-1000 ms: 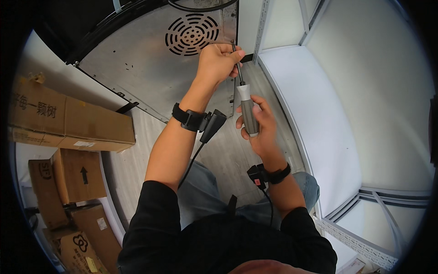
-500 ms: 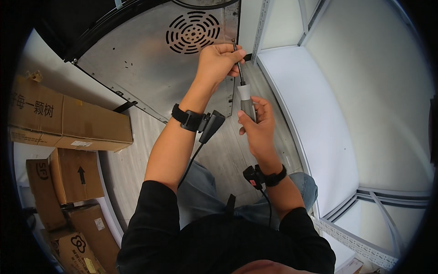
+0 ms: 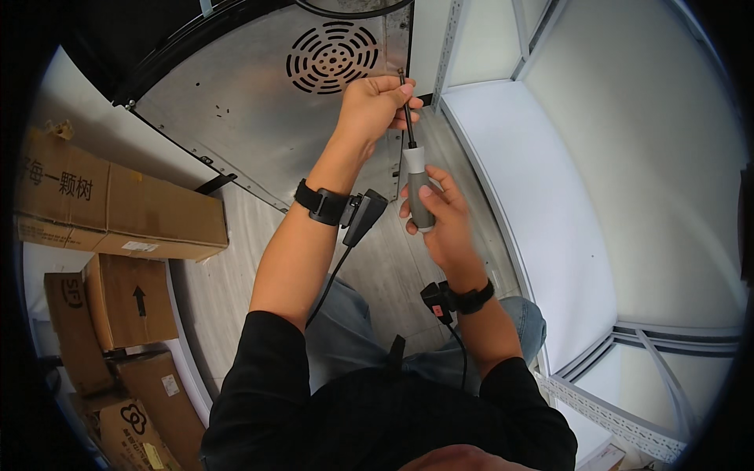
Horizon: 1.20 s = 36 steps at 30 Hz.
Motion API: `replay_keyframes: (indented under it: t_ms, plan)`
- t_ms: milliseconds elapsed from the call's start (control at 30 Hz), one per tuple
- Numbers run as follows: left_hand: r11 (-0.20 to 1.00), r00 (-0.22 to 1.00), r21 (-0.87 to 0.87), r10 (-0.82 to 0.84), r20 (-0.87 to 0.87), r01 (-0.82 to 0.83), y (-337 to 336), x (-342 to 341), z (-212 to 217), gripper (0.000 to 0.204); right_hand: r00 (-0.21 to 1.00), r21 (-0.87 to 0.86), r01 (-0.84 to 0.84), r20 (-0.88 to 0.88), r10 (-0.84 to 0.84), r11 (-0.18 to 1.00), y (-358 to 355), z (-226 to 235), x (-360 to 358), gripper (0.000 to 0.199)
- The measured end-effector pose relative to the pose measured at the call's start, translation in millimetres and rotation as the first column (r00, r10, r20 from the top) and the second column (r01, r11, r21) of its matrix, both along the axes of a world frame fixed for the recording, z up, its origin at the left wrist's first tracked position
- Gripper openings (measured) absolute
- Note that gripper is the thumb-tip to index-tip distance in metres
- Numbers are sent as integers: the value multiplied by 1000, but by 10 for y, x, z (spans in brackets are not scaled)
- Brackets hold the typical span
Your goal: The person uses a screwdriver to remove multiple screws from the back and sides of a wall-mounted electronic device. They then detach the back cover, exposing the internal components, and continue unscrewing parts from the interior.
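Pretty standard screwdriver: chunky grey handle, paler collar, skinny dark shaft. Its tip sits by the metal panel's right edge, can't tell if they touch. The right hand grips the handle while the left hand pinches the shaft near the tip.

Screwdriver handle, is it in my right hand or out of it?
In it: your right hand curls around the gray screwdriver handle, while your left hand holds the dark shaft.
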<state>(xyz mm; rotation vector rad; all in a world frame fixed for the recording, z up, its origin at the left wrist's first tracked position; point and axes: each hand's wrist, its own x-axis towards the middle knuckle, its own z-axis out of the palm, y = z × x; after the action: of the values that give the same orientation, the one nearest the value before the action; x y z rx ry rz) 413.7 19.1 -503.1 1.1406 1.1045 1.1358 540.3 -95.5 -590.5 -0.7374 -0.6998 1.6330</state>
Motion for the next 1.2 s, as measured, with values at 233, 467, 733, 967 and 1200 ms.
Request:
replay_keyframes:
  t_ms: [233, 467, 733, 967, 1200]
  plan:
    - [996, 993, 83, 21, -113, -12, 33, 0, -56, 21, 956, 124, 145, 238, -172, 982, -40, 4, -74, 38]
    - [999, 999, 17, -33, 12, 32, 19, -15, -6, 21, 933, 39, -208, -294, 210, 977, 13, 71, 109, 39]
    - [999, 997, 50, 14, -77, -10, 17, 4, -13, 21, 969, 60, 121, 208, -131, 991, -90, 71, -64, 46]
    - [1000, 999, 20, 13, -38, -12, 18, -22, -9, 20, 970, 22, -124, -210, 126, 992, -55, 105, -8, 42]
    - [1000, 998, -16, 1, 68, 0, 36, -17, -42, 19, 996, 15, -37, -86, 38, 999, -45, -2, -37, 42]
